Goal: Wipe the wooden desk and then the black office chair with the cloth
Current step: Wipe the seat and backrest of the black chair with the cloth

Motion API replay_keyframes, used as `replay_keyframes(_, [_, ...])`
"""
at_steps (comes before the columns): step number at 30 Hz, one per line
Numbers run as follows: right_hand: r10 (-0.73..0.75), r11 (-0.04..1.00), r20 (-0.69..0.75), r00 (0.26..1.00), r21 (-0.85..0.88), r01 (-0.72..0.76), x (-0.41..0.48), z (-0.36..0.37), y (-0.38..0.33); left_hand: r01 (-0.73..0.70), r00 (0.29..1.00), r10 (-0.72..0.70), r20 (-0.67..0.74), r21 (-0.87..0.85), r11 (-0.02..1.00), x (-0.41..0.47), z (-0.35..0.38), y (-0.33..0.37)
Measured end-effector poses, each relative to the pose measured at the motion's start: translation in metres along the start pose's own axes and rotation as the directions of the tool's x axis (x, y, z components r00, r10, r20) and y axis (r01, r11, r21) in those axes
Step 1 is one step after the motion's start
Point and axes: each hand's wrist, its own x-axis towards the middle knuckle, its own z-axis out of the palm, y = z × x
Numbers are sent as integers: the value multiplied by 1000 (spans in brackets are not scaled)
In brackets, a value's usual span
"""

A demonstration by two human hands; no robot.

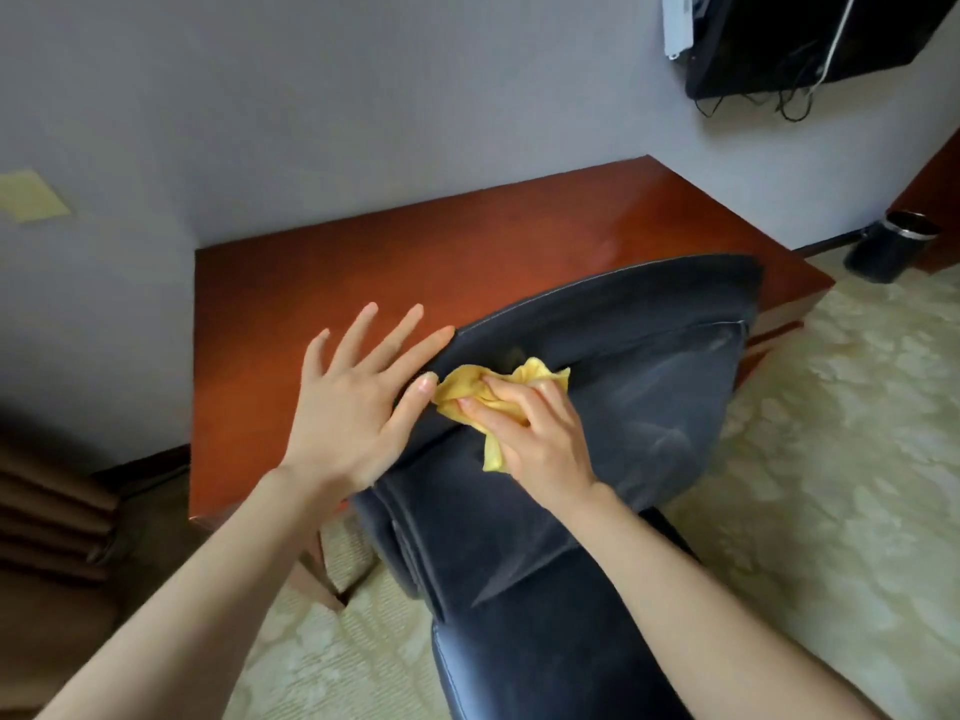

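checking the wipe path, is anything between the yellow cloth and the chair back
Nothing visible. The right hand presses the yellow cloth straight onto the black office chair backrest; the left hand lies open beside it.

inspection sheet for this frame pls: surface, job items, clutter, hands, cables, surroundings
Surface: wooden desk against the wall, its visible top bare and glossy.
Job's things: black office chair in front of the desk, backrest toward the camera; yellow cloth bunched and pressed on the backrest.
Clutter: nothing seen on the desk.
Grippers: right hand closed on the cloth; left hand open, fingers spread, flat on the backrest's left edge.
Cables: black cables and a white one hang under a dark wall-mounted unit, top right.
Surroundings: grey wall, pale patterned carpet, dark bin on the floor right of the desk, brown upholstery at left.
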Motion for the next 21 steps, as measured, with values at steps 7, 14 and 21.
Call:
replay_keyframes(7, [7, 996, 146, 989, 87, -20, -6, -39, 97, 391, 919, -389, -60, 28, 920, 12, 30, 44])
replay_keyframes(14, [272, 962, 117, 955, 6, -274, -17, -66, 155, 375, 926, -375, -31, 0, 927, 25, 36, 46])
replay_keyframes(21, [813, 500, -391, 432, 88, -862, -15, -69, 183, 299, 953, -300, -39, -27, 954, 27, 38, 48])
